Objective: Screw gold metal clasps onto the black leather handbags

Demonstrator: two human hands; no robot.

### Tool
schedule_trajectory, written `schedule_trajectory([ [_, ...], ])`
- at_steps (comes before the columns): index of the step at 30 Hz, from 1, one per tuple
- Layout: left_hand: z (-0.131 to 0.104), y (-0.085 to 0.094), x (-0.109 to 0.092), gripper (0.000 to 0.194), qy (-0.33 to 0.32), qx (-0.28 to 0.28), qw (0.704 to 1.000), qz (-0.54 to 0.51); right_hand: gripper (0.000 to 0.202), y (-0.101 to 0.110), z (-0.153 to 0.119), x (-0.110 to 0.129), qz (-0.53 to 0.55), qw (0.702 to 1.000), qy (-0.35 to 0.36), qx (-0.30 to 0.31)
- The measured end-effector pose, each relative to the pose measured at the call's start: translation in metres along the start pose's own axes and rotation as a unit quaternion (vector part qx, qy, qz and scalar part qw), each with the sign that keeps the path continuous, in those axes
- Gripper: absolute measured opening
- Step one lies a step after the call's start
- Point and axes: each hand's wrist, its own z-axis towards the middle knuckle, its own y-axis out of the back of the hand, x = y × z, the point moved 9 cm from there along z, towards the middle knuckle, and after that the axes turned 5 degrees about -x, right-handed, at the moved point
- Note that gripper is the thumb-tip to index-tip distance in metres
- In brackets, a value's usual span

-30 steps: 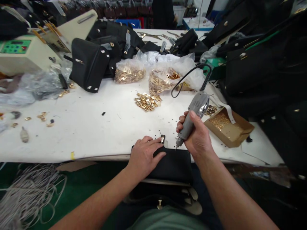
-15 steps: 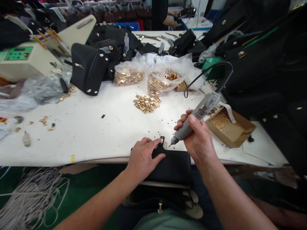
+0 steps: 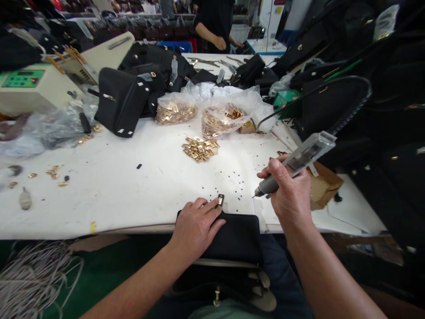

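Note:
My right hand (image 3: 290, 186) is wrapped round a grey electric screwdriver (image 3: 303, 155), whose thin bit points down and left above the white table. A black cable curves away from its rear end. My left hand (image 3: 199, 226) presses on a black leather bag (image 3: 237, 237) at the table's front edge, fingers close together and thumb apart. Its fingertips hold down a short black tab that carries a gold metal fitting (image 3: 221, 200). The screwdriver's bit is apart from the fitting, to its right. Part of the bag is hidden under my left hand.
A pile of gold fittings (image 3: 200, 149) lies mid-table, before plastic bags (image 3: 219, 122) of more fittings. A cardboard box (image 3: 327, 184) stands right, black bags (image 3: 121, 102) and a machine (image 3: 36, 91) left. Across the table, a person (image 3: 215, 26) stands.
My right hand has moved the screwdriver to the right, away from the fitting on the tab. My left hand stays on the bag. The view has tilted up slightly, showing more of the person opposite.

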Motion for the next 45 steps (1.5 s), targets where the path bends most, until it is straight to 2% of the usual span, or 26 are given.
schedule_trajectory([
  [5,0.0,0.003,-0.005,0.023,-0.023,-0.01,0.999,0.042,0.036,0.011,0.02,0.008,0.013,1.0,0.009,-0.003],
  [9,0.0,0.004,-0.005,0.023,-0.024,-0.027,0.998,0.044,0.037,0.014,0.02,0.01,-0.011,1.0,0.016,-0.023],
  [14,-0.001,0.004,-0.005,0.025,-0.012,-0.036,0.998,0.04,0.037,-0.013,0.005,-0.005,0.005,0.999,-0.02,0.024],
  [21,-0.001,0.007,-0.01,0.024,-0.014,-0.04,0.997,0.058,0.045,-0.044,-0.005,-0.039,0.041,0.996,-0.076,0.021],
  [26,-0.001,0.008,-0.013,0.024,-0.01,-0.038,0.996,0.079,0.044,-0.054,-0.008,-0.055,0.054,0.994,-0.092,0.019],
  [38,-0.004,0.002,-0.005,0.028,0.006,-0.029,0.998,0.054,0.044,-0.052,-0.009,-0.064,0.032,0.995,-0.092,0.009],
  [42,-0.002,0.003,-0.008,0.027,-0.006,-0.022,0.997,0.074,0.043,-0.042,-0.001,-0.055,0.025,0.997,-0.076,0.001],
  [45,0.001,0.003,-0.014,0.026,-0.031,-0.004,0.993,0.113,0.042,-0.026,0.013,-0.039,0.007,0.999,-0.044,0.002],
])
